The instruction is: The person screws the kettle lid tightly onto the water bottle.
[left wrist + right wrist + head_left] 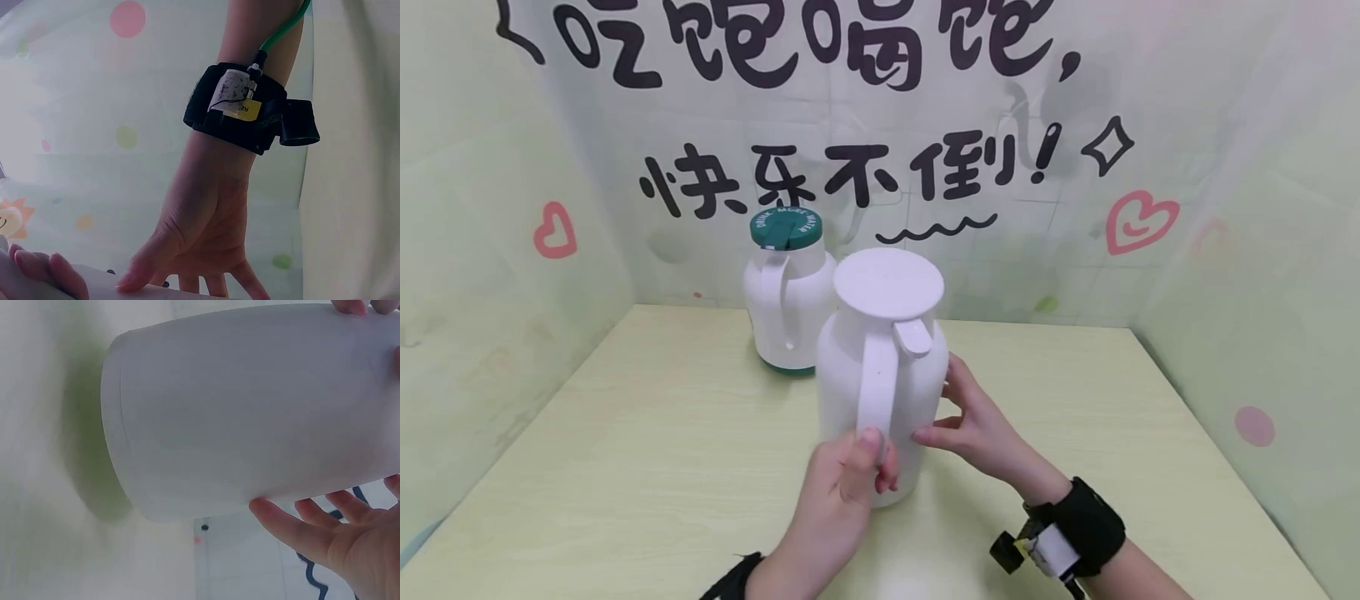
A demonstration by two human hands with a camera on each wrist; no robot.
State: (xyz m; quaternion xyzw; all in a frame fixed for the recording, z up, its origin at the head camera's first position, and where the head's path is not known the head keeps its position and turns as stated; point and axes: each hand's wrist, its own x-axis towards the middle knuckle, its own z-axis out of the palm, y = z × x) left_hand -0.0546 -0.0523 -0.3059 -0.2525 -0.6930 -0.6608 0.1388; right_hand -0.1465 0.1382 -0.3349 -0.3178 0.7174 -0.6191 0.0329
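A white thermos jug (pixel 838 383) with a flat round lid stands out in the middle of the head view, tilted a little. My left hand (pixel 838 479) grips the lower part of its handle, thumb on top. On the jug's right side, my right hand (pixel 977 429) touches the wall with spread fingers and thumb, some fingertips hidden behind the body. The right wrist view shows the smooth jug body (pixel 250 412) and its base edge, with a shadow on the table beside it. In the left wrist view, the right hand (pixel 203 219) has its fingers extended onto the jug.
Behind and left of the jug stands a second white jug (pixel 763 300) with a green lid and green base, partly covered by the first. Both are over a pale wooden table (pixel 647 433). A printed cloth (pixel 1037 267) with dark writing hangs behind.
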